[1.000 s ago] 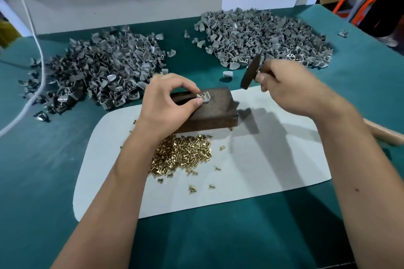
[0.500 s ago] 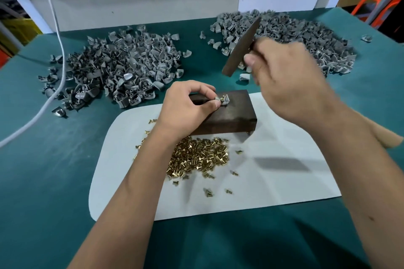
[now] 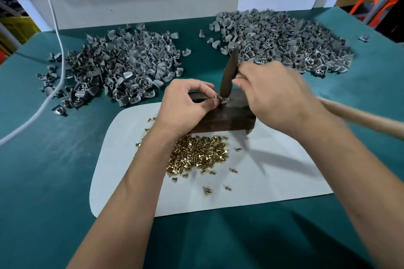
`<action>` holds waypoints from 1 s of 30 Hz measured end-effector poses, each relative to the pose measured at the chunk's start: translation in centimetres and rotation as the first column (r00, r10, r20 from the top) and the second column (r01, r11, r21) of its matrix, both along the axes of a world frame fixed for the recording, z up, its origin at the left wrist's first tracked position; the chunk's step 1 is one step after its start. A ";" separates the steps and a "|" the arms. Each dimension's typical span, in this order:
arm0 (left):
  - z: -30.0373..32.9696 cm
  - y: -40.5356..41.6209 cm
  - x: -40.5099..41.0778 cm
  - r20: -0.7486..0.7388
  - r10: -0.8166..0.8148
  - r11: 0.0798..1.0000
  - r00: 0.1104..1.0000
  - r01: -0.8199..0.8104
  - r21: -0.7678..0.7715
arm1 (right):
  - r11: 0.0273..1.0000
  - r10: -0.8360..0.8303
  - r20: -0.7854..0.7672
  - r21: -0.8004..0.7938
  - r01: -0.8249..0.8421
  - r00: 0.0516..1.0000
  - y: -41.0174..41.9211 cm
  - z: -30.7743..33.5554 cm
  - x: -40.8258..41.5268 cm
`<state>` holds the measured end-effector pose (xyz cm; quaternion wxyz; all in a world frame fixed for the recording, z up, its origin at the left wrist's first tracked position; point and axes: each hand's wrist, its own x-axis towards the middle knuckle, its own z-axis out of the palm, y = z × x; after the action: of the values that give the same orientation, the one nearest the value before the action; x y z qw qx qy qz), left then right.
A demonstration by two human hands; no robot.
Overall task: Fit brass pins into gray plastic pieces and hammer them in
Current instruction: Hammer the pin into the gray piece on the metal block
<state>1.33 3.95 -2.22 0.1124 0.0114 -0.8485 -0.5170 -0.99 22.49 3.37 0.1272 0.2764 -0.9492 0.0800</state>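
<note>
Your left hand point(image 3: 185, 105) pinches a small gray piece point(image 3: 222, 100) between thumb and fingertip, holding it down on top of the dark wooden block point(image 3: 231, 113), near the block's far edge. Your right hand point(image 3: 275, 98) is wrapped around the hammer point(image 3: 228, 76) close up under its head, with the pale handle running out behind your wrist — the head stands almost upright, its lower end right at the piece, just beyond your left fingertips.

The piece looks like thin, light, hard plastic. It probably skids easily on the wood and could crack or flip under a slanted blow, so keep the pinch on its near side, low against the block, and leave the top free. The brass pin in it is too small to make out here; judge it as stiff and slick, likely to tilt if struck off-centre. Choking up on the hammer suits this — short, light taps, since your left fingertips are right beside the striking end.

Loose brass pins point(image 3: 196, 155) lie heaped on the white mat point(image 3: 284, 181) below your left wrist, on the near side of the block. Gray pieces sit in two piles beyond your hands, one pile point(image 3: 113, 72) past your left hand and another pile point(image 3: 284, 37) behind your right.
</note>
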 end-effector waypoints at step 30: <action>0.5 0.0 0.3 0.032 0.002 1.000 0.999 -0.002 0.024 | 0.969 -0.033 -0.178 -0.246 -0.013 0.983 1.1 0.4 -0.4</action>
<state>1.63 3.95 -1.71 0.0991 0.0220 -0.8439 -0.5268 -1.43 23.60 3.74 0.2468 0.2598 -0.9178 0.1711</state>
